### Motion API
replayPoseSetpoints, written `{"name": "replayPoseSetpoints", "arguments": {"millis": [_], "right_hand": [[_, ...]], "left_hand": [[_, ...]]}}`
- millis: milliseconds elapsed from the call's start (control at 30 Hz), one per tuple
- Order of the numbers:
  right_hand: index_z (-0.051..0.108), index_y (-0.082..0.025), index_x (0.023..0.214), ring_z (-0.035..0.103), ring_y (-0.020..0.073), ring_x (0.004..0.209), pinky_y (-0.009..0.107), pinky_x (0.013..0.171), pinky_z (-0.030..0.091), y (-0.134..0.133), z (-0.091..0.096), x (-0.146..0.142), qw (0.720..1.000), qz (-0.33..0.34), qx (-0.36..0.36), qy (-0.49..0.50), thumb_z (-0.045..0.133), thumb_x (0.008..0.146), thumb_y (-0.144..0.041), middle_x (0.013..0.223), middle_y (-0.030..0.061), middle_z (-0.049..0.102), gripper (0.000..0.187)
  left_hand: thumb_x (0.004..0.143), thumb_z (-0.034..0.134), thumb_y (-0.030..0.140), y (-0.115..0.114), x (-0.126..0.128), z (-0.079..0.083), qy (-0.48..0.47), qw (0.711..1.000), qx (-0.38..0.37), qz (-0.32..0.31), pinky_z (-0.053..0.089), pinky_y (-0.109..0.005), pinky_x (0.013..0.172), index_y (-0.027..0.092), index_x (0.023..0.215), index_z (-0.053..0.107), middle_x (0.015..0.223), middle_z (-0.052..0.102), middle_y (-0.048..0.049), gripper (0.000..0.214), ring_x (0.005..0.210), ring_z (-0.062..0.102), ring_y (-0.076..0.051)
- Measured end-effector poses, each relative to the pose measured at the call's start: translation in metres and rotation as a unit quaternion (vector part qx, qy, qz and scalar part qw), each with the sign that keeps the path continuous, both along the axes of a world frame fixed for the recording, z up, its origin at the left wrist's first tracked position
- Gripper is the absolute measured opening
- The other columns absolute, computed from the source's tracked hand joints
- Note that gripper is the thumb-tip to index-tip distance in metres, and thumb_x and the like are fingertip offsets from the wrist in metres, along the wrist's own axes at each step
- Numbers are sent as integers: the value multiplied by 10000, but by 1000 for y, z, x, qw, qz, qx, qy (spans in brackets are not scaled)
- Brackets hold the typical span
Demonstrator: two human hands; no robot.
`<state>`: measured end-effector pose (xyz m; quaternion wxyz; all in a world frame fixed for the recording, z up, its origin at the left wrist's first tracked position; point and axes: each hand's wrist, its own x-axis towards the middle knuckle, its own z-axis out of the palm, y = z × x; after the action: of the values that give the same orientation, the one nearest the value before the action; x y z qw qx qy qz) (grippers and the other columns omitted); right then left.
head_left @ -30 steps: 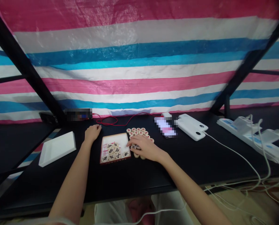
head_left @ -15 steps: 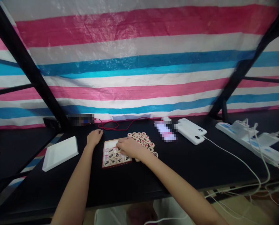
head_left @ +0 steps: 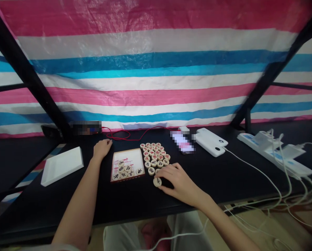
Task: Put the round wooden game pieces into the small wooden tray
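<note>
"Piece (head_left: 157, 182) in your grip?"

"Yes, black-marked; my right hand (head_left: 180, 183) pinches it between thumb and fingers, at the near end of the other pieces (head_left: 154, 158), right of the open box (head_left: 135, 158)."

"And on the other side?"

"My left hand (head_left: 101, 149) lies loosely curled on the black table (head_left: 121, 202), left of the box; I can't tell whether anything is inside it."

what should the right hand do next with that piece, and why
Probably ease the round piece in against the grouped pieces and let go: the right hand seems to have it pinched right at the group's near edge, where the pieces sit closely in rows.
</note>
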<state>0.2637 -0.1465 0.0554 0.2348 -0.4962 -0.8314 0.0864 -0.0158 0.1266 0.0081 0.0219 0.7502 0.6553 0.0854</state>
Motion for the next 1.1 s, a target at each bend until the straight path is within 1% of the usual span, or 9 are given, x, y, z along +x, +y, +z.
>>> {"name": "replayPoseSetpoints", "arguments": {"millis": [67,133,233,333,467,567,700,900,1100], "right_hand": [[568,-233,1054,541,167,1001,313,848,294,-11,-8,3,1000,-24,4,-5,548,864,-256,1046,39,639,193],[574,-236,1058,541,176,1003,324,847,287,-15,-17,4,999,-40,17,-8,544,869,-270,1051,49,641,194],[581,-241,1069,539,176,1005,332,852,272,-14,-27,2,998,-48,38,-10,540,877,-287,1055,49,642,201],[590,-252,1049,542,165,982,336,845,260,-11,-32,0,998,-49,49,-14,526,891,-287,1041,32,646,174],[606,-245,983,527,167,977,341,841,257,-9,-33,-2,996,-59,60,-17,499,906,-274,1022,32,644,135],[606,-246,952,510,165,990,339,841,257,-8,-33,-4,993,-75,77,-43,515,897,-271,1026,20,633,110],[596,-251,982,498,174,978,348,824,255,-5,-33,-5,989,-85,89,-77,517,892,-261,1030,20,621,120],[588,-250,1007,486,184,968,357,808,251,-3,-34,-5,990,-91,88,-65,490,903,-236,1020,29,614,143],[581,-260,1057,484,183,965,363,830,250,-1,-31,-10,992,-74,75,-76,473,908,-214,1033,32,608,190]], "left_hand": [[857,267,449,0,0,-1,2,1000,0,3,447,-356,754,216,1027,651,1035,661,-134,480,956,600,-300],[857,268,448,0,0,-1,4,1000,-2,6,447,-351,751,219,1046,647,1041,661,-133,481,954,602,-297],[856,263,458,0,0,0,5,1000,-4,11,450,-349,743,219,1040,647,1041,662,-133,489,947,605,-297],[854,258,460,0,0,1,6,1000,-5,9,451,-354,747,219,1021,651,1035,663,-131,491,953,603,-301],[850,264,461,0,0,1,4,1000,-4,8,450,-358,753,223,1040,647,1047,660,-130,490,960,601,-304],[853,264,462,0,0,0,4,1000,-2,6,450,-355,758,215,1051,648,1052,659,-136,498,965,599,-303],[854,267,460,0,0,0,8,1000,-2,11,450,-351,757,205,1054,649,1052,658,-139,501,964,598,-300],[855,264,458,-1,1,1,3,1000,-4,5,448,-345,761,211,1033,652,1052,659,-129,493,976,592,-296],[850,267,457,-2,2,2,0,1000,-3,10,444,-358,760,209,1038,651,1044,657,-139,494,968,592,-308]]}}
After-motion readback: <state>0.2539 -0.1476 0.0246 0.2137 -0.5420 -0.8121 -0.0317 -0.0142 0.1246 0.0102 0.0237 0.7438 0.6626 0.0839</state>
